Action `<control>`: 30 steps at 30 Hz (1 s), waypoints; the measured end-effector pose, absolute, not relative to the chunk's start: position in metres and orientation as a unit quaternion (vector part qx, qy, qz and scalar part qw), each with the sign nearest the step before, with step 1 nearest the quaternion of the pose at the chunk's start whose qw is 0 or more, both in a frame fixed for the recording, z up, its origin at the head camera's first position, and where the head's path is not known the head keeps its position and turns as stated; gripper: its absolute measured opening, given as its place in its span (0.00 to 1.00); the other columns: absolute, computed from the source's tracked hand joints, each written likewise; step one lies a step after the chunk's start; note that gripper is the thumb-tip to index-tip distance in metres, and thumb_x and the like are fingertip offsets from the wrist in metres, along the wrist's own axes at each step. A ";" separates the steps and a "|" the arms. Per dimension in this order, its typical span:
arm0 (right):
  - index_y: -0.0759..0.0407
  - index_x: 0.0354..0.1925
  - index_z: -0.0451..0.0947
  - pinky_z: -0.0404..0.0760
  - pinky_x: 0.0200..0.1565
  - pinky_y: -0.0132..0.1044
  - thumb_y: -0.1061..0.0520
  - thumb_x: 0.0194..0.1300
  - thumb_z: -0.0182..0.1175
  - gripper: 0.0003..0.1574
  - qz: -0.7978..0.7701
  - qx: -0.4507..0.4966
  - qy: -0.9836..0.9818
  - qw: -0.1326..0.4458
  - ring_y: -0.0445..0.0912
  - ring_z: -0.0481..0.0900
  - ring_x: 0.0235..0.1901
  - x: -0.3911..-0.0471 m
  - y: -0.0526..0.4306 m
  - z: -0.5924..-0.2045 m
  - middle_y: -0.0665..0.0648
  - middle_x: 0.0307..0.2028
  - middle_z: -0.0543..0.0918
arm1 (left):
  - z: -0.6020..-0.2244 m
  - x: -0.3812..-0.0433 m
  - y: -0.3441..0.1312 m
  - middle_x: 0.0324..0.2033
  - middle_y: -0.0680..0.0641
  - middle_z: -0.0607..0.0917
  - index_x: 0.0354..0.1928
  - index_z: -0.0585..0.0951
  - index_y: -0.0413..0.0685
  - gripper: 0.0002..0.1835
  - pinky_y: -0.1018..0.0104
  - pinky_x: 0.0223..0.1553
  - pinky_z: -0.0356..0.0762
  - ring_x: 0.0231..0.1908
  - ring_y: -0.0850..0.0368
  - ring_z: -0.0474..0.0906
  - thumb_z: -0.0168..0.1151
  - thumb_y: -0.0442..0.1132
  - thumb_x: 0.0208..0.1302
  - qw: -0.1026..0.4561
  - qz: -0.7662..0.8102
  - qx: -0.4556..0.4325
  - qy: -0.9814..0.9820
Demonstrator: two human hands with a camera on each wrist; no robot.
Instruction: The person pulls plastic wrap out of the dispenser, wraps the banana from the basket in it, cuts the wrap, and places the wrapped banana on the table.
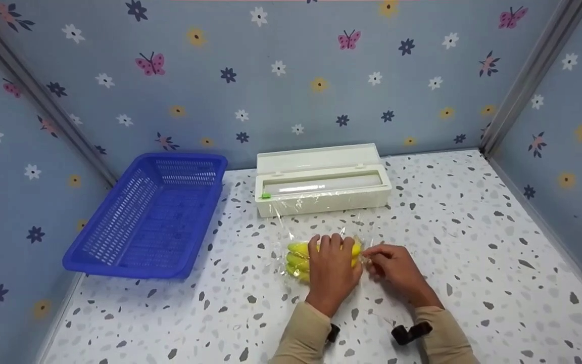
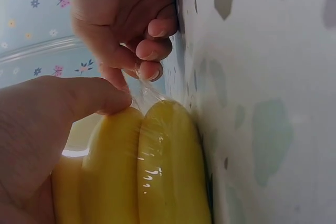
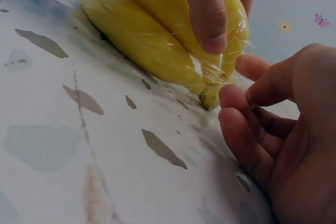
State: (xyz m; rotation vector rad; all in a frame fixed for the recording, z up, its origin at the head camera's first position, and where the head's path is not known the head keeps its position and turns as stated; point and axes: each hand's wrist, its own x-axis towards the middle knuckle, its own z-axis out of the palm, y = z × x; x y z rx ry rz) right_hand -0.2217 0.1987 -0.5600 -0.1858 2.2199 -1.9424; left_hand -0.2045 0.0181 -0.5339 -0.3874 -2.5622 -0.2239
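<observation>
A bunch of yellow bananas [image 1: 297, 263], greenish at one end, lies on the table under clear cling film [image 3: 152, 38]. Across its top my left hand [image 1: 332, 268] grips the bunch, with the thumb pressed against the fruit's side in the right wrist view. At the right end, my right hand [image 1: 397, 265] pinches a gathered edge of the film between thumb and fingers, close beside the banana tips. Behind the bananas stands a white cling film dispenser [image 1: 321, 205], lid raised and roll visible; film stretches from its front toward the bunch.
To the left sits a blue plastic basket [image 1: 205, 217] with slotted sides. Flower-patterned walls [image 1: 291, 101] enclose the speckled white table [image 1: 473, 242] at the back and on both sides. A green slider [image 1: 266, 195] shows at the dispenser's left end.
</observation>
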 end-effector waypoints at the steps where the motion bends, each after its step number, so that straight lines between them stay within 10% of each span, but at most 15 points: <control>1: 0.68 0.46 0.84 0.79 0.29 0.37 0.66 0.74 0.51 0.14 -0.647 -0.067 0.754 0.093 0.51 0.79 0.26 -0.221 0.200 -0.560 0.67 0.29 0.82 | -0.534 -0.205 0.018 0.35 0.50 0.80 0.42 0.82 0.54 0.17 0.49 0.57 0.67 0.41 0.51 0.77 0.70 0.54 0.55 0.262 -0.084 -0.143 -0.951; 10: 0.55 0.48 0.85 0.81 0.45 0.39 0.64 0.60 0.69 0.16 -0.532 -0.105 0.840 0.035 0.48 0.82 0.41 -0.218 0.196 -0.559 0.52 0.40 0.86 | -0.535 -0.206 0.017 0.36 0.50 0.80 0.43 0.81 0.54 0.19 0.49 0.58 0.66 0.42 0.51 0.76 0.69 0.57 0.57 0.250 -0.080 -0.150 -0.953; 30: 0.60 0.30 0.83 0.75 0.24 0.37 0.62 0.61 0.66 0.03 -0.579 0.023 0.815 0.016 0.49 0.77 0.21 -0.222 0.177 -0.560 0.57 0.24 0.83 | -0.536 -0.206 0.015 0.35 0.50 0.79 0.42 0.80 0.54 0.20 0.50 0.56 0.67 0.42 0.50 0.76 0.69 0.59 0.56 0.267 -0.078 -0.155 -0.948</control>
